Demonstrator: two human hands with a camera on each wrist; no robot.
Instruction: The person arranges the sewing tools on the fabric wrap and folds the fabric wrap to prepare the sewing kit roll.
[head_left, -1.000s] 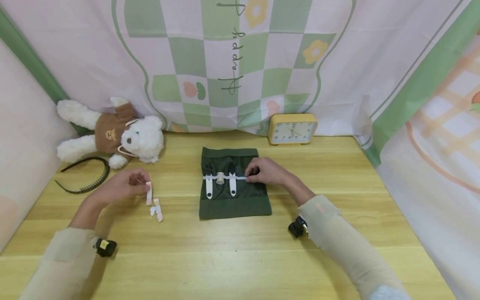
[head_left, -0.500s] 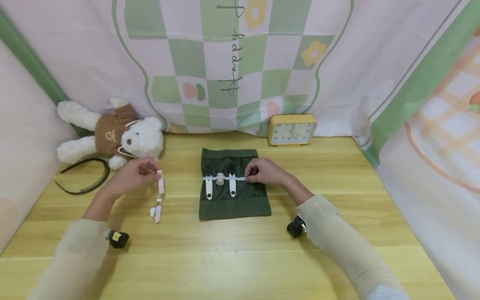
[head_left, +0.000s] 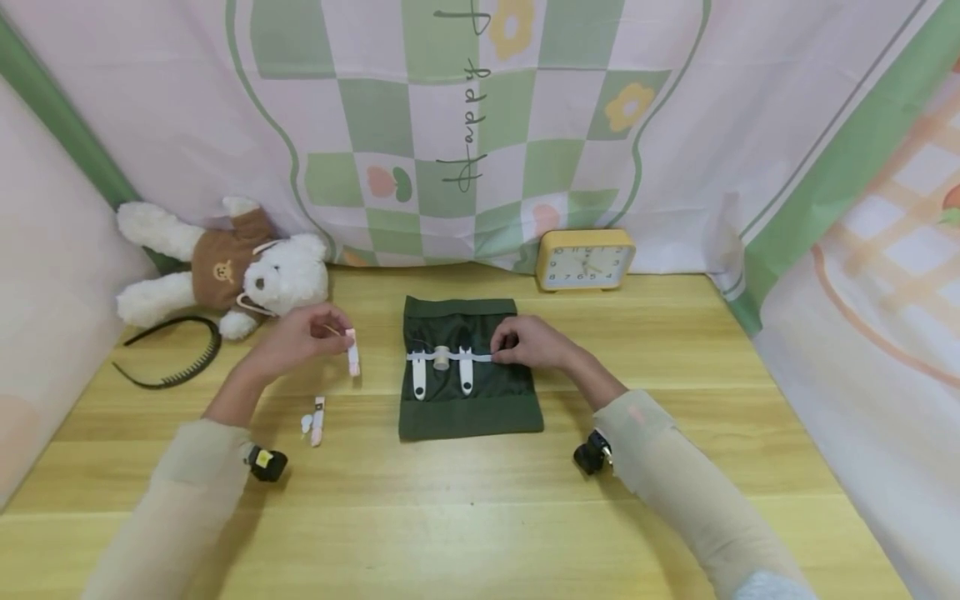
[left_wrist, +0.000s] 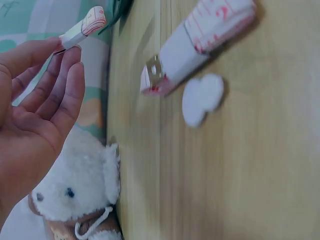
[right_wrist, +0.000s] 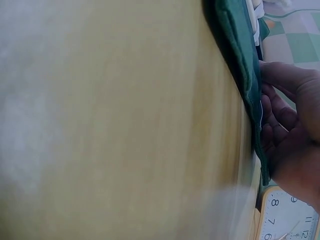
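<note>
My left hand [head_left: 303, 343] pinches a folded tape measure [head_left: 353, 354], held above the table left of the dark green fabric roll [head_left: 471, 423]. In the left wrist view, that tape [left_wrist: 92, 22] shows red markings and a white wrapper. Below lie a second folded tape measure [head_left: 318, 421] and a white heart-shaped piece [left_wrist: 202, 99]. The fabric roll is spread open. Its white elastic band [head_left: 483, 357] holds two white-handled tools [head_left: 419, 379] and a thread spool [head_left: 442, 359]. My right hand [head_left: 536, 343] pinches the band near its right end; its fingertips are partly hidden in the right wrist view.
A white plush bear [head_left: 288, 271] in a brown top lies at the back left, with a black headband [head_left: 202, 358] in front of it. A yellow clock [head_left: 586, 260] stands behind the roll to the right. A patterned curtain [head_left: 375, 108] hangs along the table's back edge.
My left hand has carried the tape measure rightward and slightly back, away from the second tape and toward the fabric roll. My right hand has stayed at the band.
</note>
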